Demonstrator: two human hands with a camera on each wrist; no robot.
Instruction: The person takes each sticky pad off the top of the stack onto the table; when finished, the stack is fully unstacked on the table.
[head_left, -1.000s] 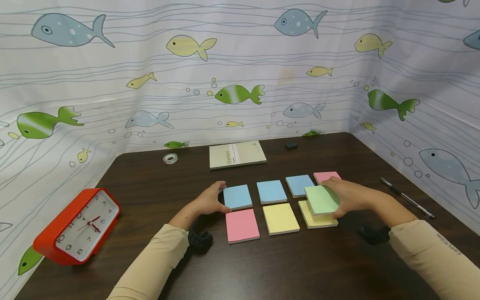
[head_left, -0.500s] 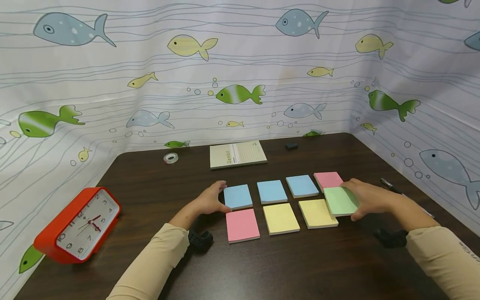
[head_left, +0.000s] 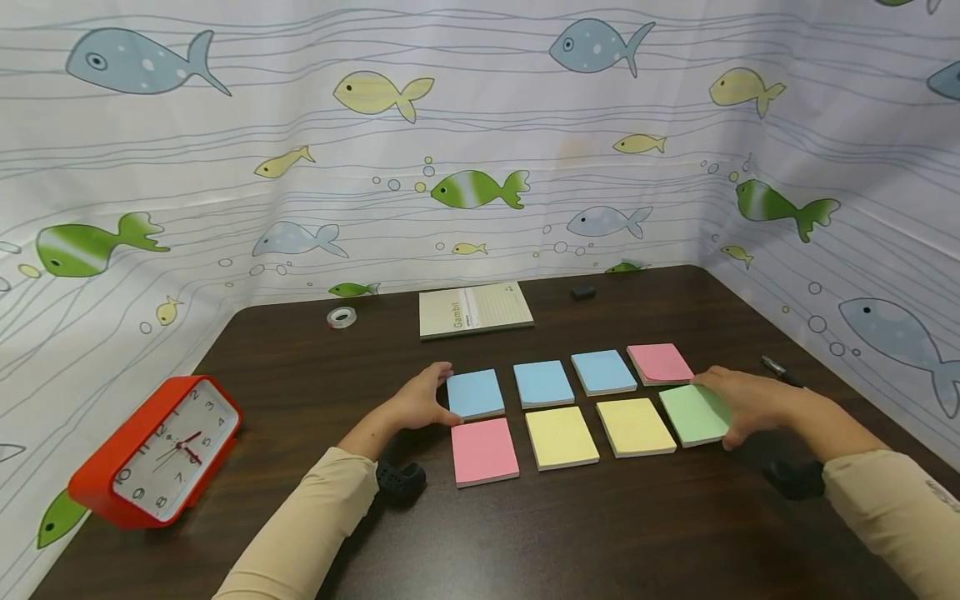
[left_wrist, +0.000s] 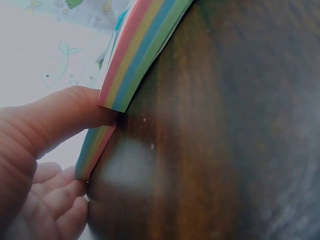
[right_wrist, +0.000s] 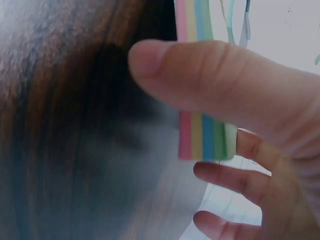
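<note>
My left hand point(head_left: 413, 400) spans the left edge of a blue sticky note pad point(head_left: 476, 394), its thumb at the near corner and its fingers by the far one. That thumb point(left_wrist: 75, 107) also touches the corner of a pink sticky note pad point(head_left: 484, 452) in front. At the right end of the near row, my right hand point(head_left: 753, 406) holds a green sticky note pad point(head_left: 694, 415) between thumb and fingers. In the right wrist view, the thumb point(right_wrist: 200, 72) crosses the pad's striped side point(right_wrist: 202, 136). The green pad appears level with its neighbours.
Two yellow pads point(head_left: 562, 437) stand in the near row; more blue pads point(head_left: 543, 383) and a pink one point(head_left: 660, 364) form the far row. Behind lie a notebook point(head_left: 476, 309), a tape roll point(head_left: 341, 317) and a small black object point(head_left: 582, 292). A red clock point(head_left: 157, 450) stands left, a pen point(head_left: 780, 369) right.
My right hand has carried the green pad rightward from above the right yellow pad and lowered it beside that pad, in front of the far pink one. My left hand has stayed put.
</note>
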